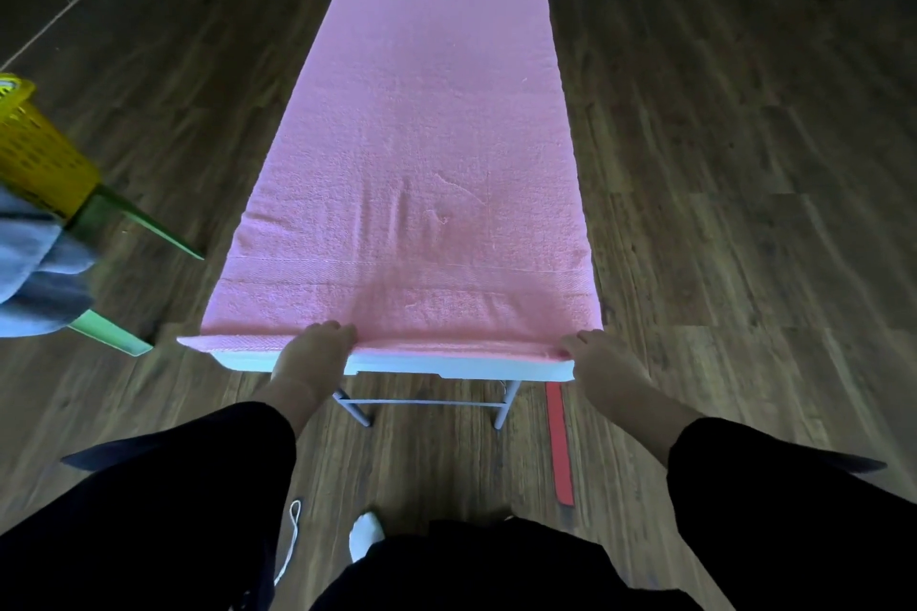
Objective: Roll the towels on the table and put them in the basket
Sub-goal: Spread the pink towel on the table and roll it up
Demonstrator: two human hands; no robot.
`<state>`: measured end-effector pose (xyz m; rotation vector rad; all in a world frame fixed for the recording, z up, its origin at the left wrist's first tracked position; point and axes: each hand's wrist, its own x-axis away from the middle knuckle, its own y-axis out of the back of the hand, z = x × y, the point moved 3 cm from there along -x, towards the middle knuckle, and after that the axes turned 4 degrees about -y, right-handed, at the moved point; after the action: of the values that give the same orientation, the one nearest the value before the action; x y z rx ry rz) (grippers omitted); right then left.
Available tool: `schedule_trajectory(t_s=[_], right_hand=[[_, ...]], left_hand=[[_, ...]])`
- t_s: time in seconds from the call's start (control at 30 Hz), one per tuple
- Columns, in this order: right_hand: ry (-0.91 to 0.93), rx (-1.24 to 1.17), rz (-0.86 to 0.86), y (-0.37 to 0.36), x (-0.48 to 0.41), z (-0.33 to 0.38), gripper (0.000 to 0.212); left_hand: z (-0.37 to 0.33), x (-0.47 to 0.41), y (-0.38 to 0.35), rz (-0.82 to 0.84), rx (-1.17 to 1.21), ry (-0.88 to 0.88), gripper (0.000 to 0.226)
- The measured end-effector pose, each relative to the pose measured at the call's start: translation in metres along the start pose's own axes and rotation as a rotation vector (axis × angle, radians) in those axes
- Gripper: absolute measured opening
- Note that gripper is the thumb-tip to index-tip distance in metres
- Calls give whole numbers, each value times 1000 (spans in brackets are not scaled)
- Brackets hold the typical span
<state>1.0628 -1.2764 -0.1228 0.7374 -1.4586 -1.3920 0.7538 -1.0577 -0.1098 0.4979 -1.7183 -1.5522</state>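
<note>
A long pink towel (422,154) lies spread flat over the whole narrow white table (446,366), its near end folded over into a first low turn along the table's front edge. My left hand (312,352) grips that folded edge left of centre, fingers curled over it. My right hand (603,357) grips the same edge at the near right corner. A yellow perforated basket (37,149) stands at the far left, partly cut off by the frame.
A grey-blue towel (34,263) is heaped on a pale green stand (114,337) beside the basket at the left. Dark wood flooring surrounds the table. A red strip (560,447) lies on the floor near the right table leg. My socked foot (364,536) is below.
</note>
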Motion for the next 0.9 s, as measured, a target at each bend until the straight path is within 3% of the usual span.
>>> schedule_trajectory(t_s=[0.17, 0.33, 0.43, 0.53, 0.63, 0.7, 0.9], right_hand=[[-112, -282, 84, 8, -19, -9, 25], [-257, -14, 120, 20, -34, -9, 25], [-261, 30, 92, 17, -34, -12, 27], [-208, -200, 73, 9, -24, -20, 30], [-179, -377, 116, 7, -16, -37, 41], [-241, -448, 143, 11, -14, -49, 25], [-444, -336, 189, 14, -21, -67, 15]], left_hand=[[2, -13, 10, 7, 107, 44, 23], [-18, -22, 24, -128, 65, 263, 39], [-66, -29, 18, -93, 235, 82, 31], [-114, -27, 8, -82, 235, -161, 37], [-122, -31, 3, -58, 248, -117, 36], [-120, -35, 5, -33, 268, -115, 35], [-115, -36, 8, 66, 311, -142, 41]])
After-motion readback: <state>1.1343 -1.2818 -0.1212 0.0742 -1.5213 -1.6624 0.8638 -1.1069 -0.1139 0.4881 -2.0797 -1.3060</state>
